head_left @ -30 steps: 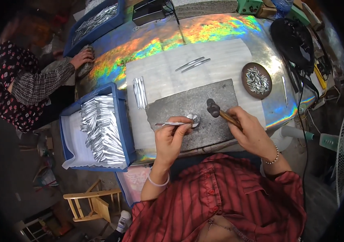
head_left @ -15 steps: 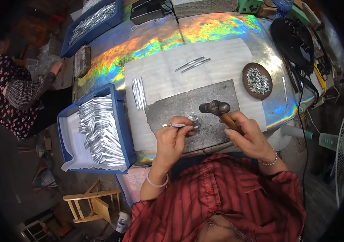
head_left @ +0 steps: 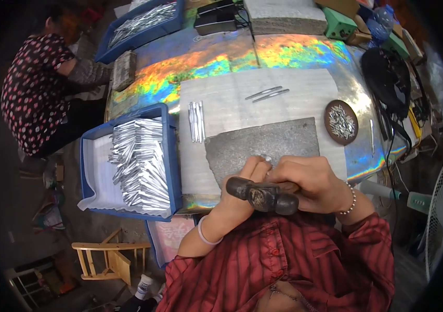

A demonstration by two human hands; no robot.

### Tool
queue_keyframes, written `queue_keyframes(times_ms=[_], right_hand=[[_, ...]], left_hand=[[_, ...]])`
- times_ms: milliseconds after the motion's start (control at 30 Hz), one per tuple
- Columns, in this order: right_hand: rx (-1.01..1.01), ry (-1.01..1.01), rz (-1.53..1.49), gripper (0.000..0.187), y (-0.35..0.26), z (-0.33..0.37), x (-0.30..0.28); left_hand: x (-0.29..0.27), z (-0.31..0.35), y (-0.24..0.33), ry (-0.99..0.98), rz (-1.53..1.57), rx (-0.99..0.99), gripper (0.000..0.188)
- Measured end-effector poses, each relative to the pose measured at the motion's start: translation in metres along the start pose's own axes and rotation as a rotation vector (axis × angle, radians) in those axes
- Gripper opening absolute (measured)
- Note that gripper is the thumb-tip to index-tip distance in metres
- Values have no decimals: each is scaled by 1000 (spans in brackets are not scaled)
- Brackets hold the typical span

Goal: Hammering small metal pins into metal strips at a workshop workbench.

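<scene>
My right hand [head_left: 312,179] grips the hammer [head_left: 263,197] by its wooden handle, its dark metal head sticking out toward my chest. Its fingertips meet those of my left hand [head_left: 239,200] over the near edge of a grey stone slab [head_left: 263,138]. The left fingers are curled together; whatever they hold is hidden by the hammer head and the right hand. Behind the slab, two slim tweezer-like metal pieces [head_left: 267,93] lie on white sheeting [head_left: 221,86]. Several silver strips [head_left: 196,122] stand side by side left of the slab.
A blue tray [head_left: 174,177] of stacked silver strips stands at the left. Another blue tray [head_left: 143,26] is at the far left. On the right sit a brown dish [head_left: 347,139] of small metal bits and a black bag [head_left: 385,78]. A co-worker [head_left: 37,93] sits at the left.
My right hand has come left to my left hand, and the hammer head has swung down toward me. The silver piece in my left fingers is now hidden. The view has shifted.
</scene>
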State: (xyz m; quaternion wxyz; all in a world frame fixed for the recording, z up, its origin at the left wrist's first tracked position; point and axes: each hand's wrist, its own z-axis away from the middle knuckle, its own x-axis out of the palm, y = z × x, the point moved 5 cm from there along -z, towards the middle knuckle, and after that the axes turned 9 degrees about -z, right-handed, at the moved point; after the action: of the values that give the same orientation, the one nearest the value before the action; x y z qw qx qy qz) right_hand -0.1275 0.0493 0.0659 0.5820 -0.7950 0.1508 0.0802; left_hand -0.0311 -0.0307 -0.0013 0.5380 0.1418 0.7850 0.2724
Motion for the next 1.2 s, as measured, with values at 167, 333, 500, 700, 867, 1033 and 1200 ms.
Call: queue_keyframes(times_ms=[167, 333, 500, 700, 867, 1033, 1200], right_hand=[[290, 156, -85, 41, -12, 25, -5], [280, -30, 255, 48, -35, 34, -13], [213, -38, 370, 55, -43, 38, -12], [215, -9, 462, 53, -38, 47, -7], [150, 75, 641, 43, -73, 44, -13], [222, -207, 705, 59, -48, 42, -1], [223, 227, 559, 52, -54, 47, -21]], left_hand=[[18, 17, -22, 7, 75, 2, 23], [8, 11, -18, 106, 87, 78, 17], [8, 9, -18, 105, 64, 93, 16], [9, 8, -17, 104, 65, 77, 17], [8, 10, -18, 92, 48, 79, 18], [8, 16, -13, -4, 29, 25, 26], [-12, 14, -22, 96, 776, -268, 9]])
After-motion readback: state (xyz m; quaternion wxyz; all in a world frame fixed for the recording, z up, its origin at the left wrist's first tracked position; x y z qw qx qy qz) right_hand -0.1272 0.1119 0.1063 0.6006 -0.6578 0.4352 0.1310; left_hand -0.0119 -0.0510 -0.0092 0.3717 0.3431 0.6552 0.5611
